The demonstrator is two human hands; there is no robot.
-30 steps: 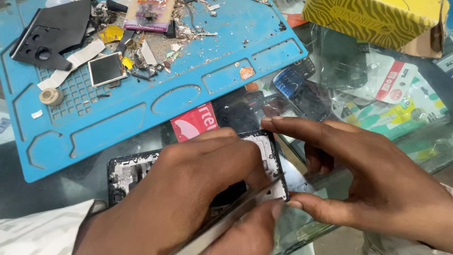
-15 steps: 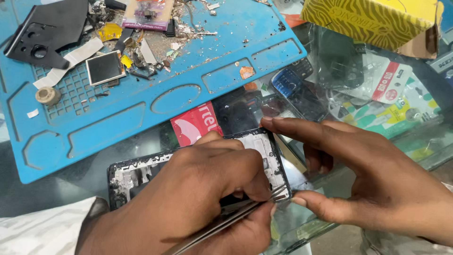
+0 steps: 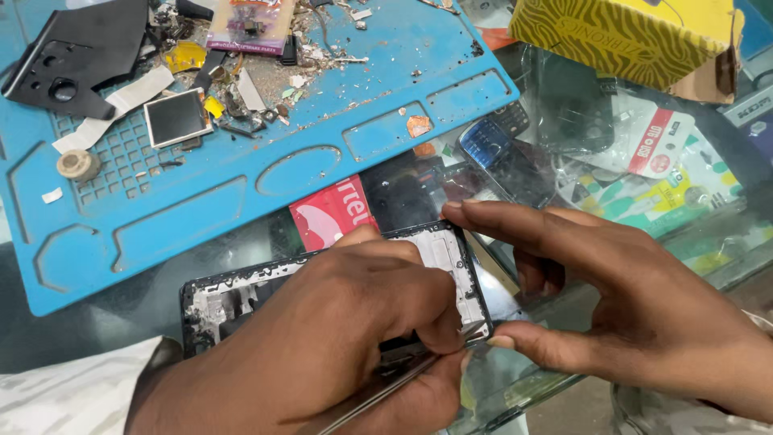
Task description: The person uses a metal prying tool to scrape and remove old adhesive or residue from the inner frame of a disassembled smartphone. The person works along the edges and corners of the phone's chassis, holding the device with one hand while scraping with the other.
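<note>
Head view: my left hand (image 3: 338, 338) pinches metal tweezers (image 3: 378, 395), tips at the near right corner of the opened phone frame (image 3: 241, 294), which lies on the glass counter (image 3: 121, 322) below the blue repair mat (image 3: 241, 193). My right hand (image 3: 620, 306) clamps that end between forefinger and thumb. I'd keep the frame braced and the tips shallow.

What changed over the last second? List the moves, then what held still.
Little moved. The left hand slid slightly toward the near right corner of the opened phone, and the metal tweezers it grips now show longer beneath the fingers. Nothing was picked up or let go. The right hand still pinches the phone's right end between finger and thumb. The blue work mat and its clutter stayed put.
</note>
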